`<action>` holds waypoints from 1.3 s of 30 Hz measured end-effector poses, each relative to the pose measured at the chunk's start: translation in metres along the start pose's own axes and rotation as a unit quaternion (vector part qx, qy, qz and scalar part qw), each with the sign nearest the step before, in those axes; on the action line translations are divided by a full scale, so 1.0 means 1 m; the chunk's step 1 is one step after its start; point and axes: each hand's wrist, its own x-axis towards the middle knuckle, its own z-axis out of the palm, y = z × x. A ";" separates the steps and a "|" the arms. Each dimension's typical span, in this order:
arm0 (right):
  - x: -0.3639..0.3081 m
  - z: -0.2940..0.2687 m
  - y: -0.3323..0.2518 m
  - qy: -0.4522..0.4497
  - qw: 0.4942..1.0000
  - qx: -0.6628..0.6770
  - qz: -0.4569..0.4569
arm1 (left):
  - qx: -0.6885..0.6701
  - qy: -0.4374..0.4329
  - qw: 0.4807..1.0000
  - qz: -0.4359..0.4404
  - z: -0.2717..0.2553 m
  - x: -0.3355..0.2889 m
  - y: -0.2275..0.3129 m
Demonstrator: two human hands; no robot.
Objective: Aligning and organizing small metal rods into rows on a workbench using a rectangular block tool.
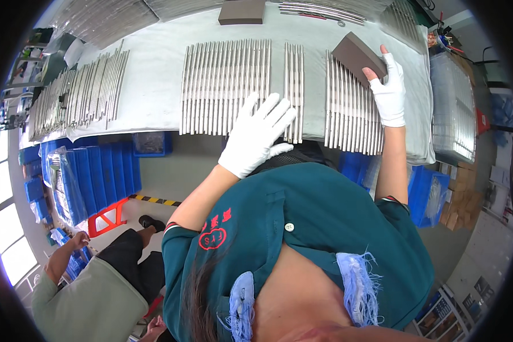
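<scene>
My left hand (255,135), in a white glove, lies with its fingers spread over the lower ends of a wide row of thin silver metal rods (225,80). Its fingertips reach toward a narrow group of rods (294,85) just right of that row. My right hand (390,96) wears a white glove that leaves the thumb and a fingertip bare. It grips a brown rectangular block (356,57) by the right end, over the upper part of the right-hand row of rods (350,108). The block covers the tops of several rods there.
On the pale cloth-covered table (154,74), more rods (91,91) lie at the left. A second brown block (241,12) sits at the far edge. Blue bins (100,176) stand below at left, near another person (97,290). Clear-wrapped bundles (453,108) are at right.
</scene>
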 end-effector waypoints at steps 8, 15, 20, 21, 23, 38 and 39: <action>-0.005 -0.007 -0.011 -0.049 0.999 -0.006 -0.016 | 0.007 0.064 0.998 -0.004 0.014 0.010 0.003; -0.008 -0.005 -0.008 -0.120 0.979 0.121 0.115 | 0.022 0.061 0.998 0.009 0.021 0.003 -0.002; -0.001 0.002 -0.031 -0.133 0.958 0.236 0.097 | -0.005 0.053 0.998 0.020 0.001 -0.004 0.002; 0.002 0.001 -0.040 -0.170 0.954 0.230 0.089 | -0.006 0.053 0.998 0.020 -0.001 -0.005 0.003; 0.007 0.004 -0.051 -0.207 0.949 0.223 0.082 | -0.022 0.046 0.998 0.020 -0.004 -0.007 0.005; 0.022 0.020 -0.082 -0.357 0.905 0.230 -0.022 | -0.070 0.048 0.996 0.035 -0.009 0.002 0.003; 0.017 0.026 -0.100 -0.352 0.919 0.179 0.001 | -0.070 0.047 0.996 0.035 -0.007 0.002 0.003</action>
